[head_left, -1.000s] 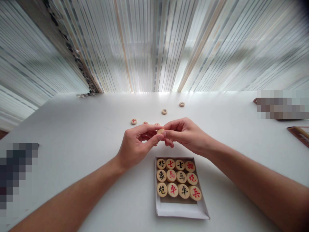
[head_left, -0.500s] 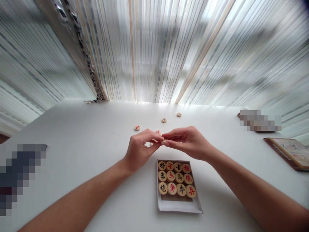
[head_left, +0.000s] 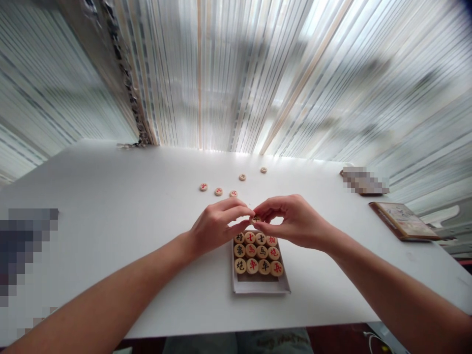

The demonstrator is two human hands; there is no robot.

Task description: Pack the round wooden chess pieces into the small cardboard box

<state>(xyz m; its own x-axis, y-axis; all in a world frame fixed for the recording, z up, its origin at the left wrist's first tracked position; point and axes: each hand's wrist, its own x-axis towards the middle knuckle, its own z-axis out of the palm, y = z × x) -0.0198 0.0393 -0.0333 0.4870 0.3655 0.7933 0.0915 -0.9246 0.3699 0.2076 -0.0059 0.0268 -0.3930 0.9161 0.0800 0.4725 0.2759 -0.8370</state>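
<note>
A small round wooden chess piece (head_left: 255, 219) is pinched between the fingertips of my left hand (head_left: 217, 226) and my right hand (head_left: 293, 221), just above the far edge of a shallow white box (head_left: 258, 286). The box holds several wooden discs with red or black characters (head_left: 258, 252), laid in rows; its near strip shows bare brown card. Both hands have their fingers curled together around the one piece.
Several loose chess pieces lie further back on the white table: three in a row (head_left: 219, 191) and two more (head_left: 242, 177) (head_left: 263, 170) beyond. A brown-edged flat box lid (head_left: 401, 221) lies at the right. Striped blinds rise behind the table; its near edge is in view.
The view has tilted back, so the table's near edge now shows. My hands have come closer to the box and sit right over its far edge, still pinching the piece.
</note>
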